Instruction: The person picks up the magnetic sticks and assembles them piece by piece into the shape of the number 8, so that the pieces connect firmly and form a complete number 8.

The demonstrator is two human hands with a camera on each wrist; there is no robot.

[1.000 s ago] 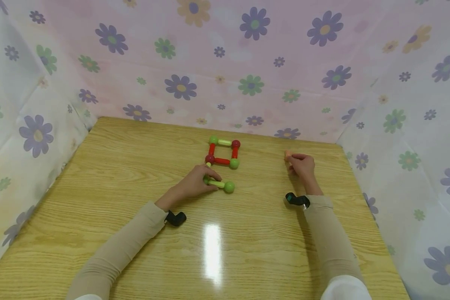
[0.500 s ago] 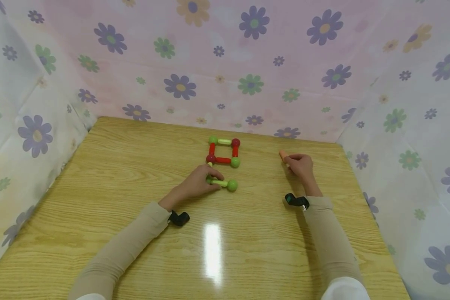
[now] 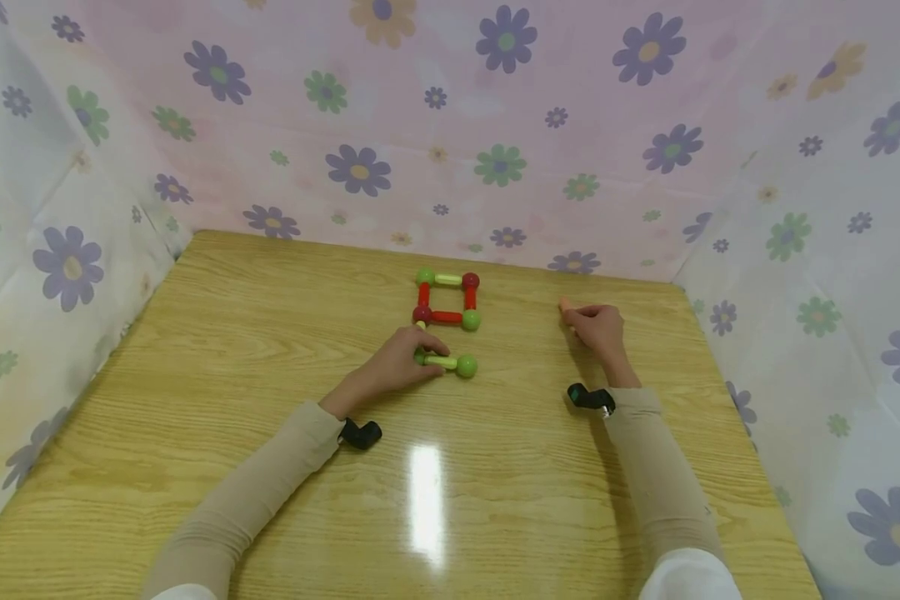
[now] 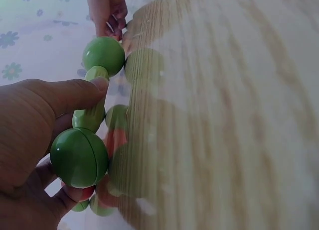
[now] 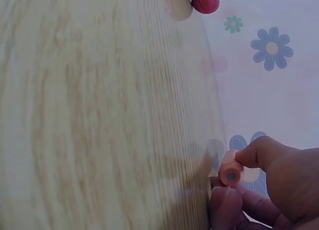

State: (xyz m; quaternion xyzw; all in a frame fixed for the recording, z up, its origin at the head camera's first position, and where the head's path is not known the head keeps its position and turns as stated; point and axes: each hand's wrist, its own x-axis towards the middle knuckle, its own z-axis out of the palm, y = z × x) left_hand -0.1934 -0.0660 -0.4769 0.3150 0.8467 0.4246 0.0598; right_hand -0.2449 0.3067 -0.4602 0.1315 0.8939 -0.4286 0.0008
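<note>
My left hand (image 3: 399, 363) grips a light-green rod (image 3: 441, 362) of a ball-and-rod building toy, thumb on one side. A green ball (image 3: 467, 366) caps the rod's right end; another green ball (image 4: 79, 158) sits at its near end, mostly covered by the hand in the head view. Behind it lies a square of red rods (image 3: 447, 317), a light-green rod (image 3: 448, 280), and dark red balls (image 3: 422, 314) and green balls (image 3: 471, 319) at the corners. At the right, my right hand (image 3: 600, 331) pinches a short orange rod (image 5: 230, 169) with a grey round end, close to the tabletop.
The wooden table (image 3: 495, 483) carries a bright light reflection near its front middle. Flower-printed cloth (image 3: 450, 125) stands along the back and both sides. Each wrist wears a small black camera (image 3: 590, 397).
My left hand has shifted slightly right with its rod and balls. The orange rod has turned and moved a little left in my right hand.
</note>
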